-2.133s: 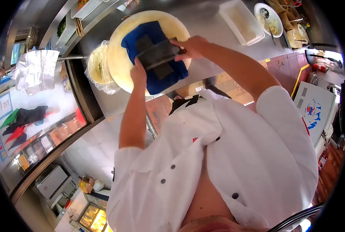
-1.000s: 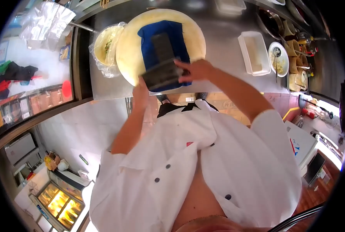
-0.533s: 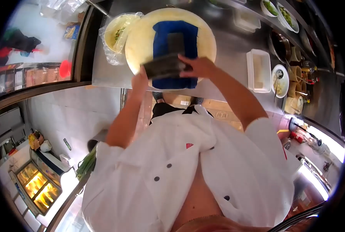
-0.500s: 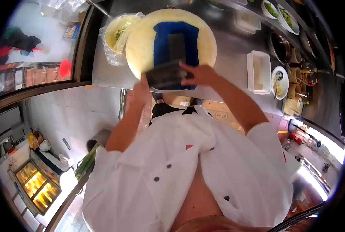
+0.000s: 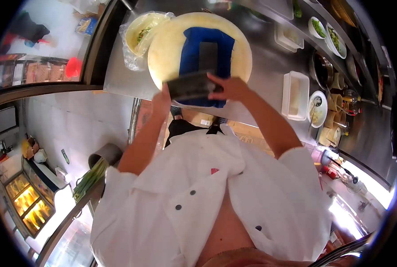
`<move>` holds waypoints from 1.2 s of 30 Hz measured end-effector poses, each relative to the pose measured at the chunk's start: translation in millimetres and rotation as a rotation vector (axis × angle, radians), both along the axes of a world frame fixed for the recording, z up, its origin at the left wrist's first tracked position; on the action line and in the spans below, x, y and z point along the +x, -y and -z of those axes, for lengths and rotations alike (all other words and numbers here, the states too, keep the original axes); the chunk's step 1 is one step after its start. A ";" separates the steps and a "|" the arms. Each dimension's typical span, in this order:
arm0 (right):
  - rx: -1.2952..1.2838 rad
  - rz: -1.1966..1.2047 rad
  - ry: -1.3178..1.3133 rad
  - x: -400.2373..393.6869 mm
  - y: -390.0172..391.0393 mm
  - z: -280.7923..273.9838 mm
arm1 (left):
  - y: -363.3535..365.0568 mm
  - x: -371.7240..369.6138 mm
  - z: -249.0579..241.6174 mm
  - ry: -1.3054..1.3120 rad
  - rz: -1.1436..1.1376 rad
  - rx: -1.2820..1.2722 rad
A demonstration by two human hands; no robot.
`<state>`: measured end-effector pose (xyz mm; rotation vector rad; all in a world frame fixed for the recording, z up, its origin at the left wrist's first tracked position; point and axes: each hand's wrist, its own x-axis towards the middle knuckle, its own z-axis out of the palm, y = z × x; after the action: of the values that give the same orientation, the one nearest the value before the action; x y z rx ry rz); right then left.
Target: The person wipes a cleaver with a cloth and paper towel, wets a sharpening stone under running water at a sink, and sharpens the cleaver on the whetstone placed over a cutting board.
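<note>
A broad, dark rectangular cleaver (image 5: 190, 88) is held level over the near edge of a round, pale chopping board (image 5: 162, 51). My right hand (image 5: 231, 88) is closed round its right end, where the handle is hidden by the fingers. At the opposite end, my left hand (image 5: 162, 101) grips the blade's edge between thumb and fingers. Beneath and beyond the cleaver lies a dark grey whetstone (image 5: 208, 58), on a blue cloth (image 5: 191, 42) spread over the board. The cleaver covers the stone's near end.
Left of the board stands a plastic-lined bowl (image 5: 131, 38) with chopped greens. To the right are a white rectangular tub (image 5: 295, 95) and a white bowl (image 5: 317, 109) with a spoon. Bowls of greens (image 5: 335, 42) sit on the shelf, and a metal counter edge (image 5: 122, 94) runs along the front.
The view has shifted slightly, so the board and counter appear a little lower and the right-side tub lower too. Both hands still hold the cleaver in nearly the same position.
</note>
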<state>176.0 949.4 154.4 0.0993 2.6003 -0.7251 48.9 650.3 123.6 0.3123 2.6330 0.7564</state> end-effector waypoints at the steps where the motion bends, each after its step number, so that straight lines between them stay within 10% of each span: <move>1: 0.034 -0.027 0.056 15.9 13.8 -12.4 | 3.2 25.9 -18.3 -0.168 -0.030 0.140; 10: 0.122 0.029 -0.018 -63.7 -21.5 -19.9 | -40.2 -80.3 33.7 -0.019 -0.101 0.042; 19: 0.087 -0.040 0.199 16.4 22.4 -27.0 | 32.5 26.9 38.7 0.017 0.052 0.100; 26: 0.115 0.055 0.043 -63.5 -18.6 -27.1 | -38.7 -72.2 13.5 0.171 -0.156 0.130; 30: -0.042 0.014 0.035 -5.3 -3.7 5.0 | 17.8 -16.8 76.0 0.133 0.042 -0.087; 32: 0.124 -0.059 0.167 13.3 19.3 -20.0 | 24.8 17.3 54.3 -0.261 0.035 0.228; 36: 0.089 -0.015 0.067 -14.5 7.3 -16.1 | -7.9 -25.1 4.6 0.160 -0.127 0.000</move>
<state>161.5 942.2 170.5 0.1280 2.5666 -0.5906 23.8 658.2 118.9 0.0812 2.5197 0.7880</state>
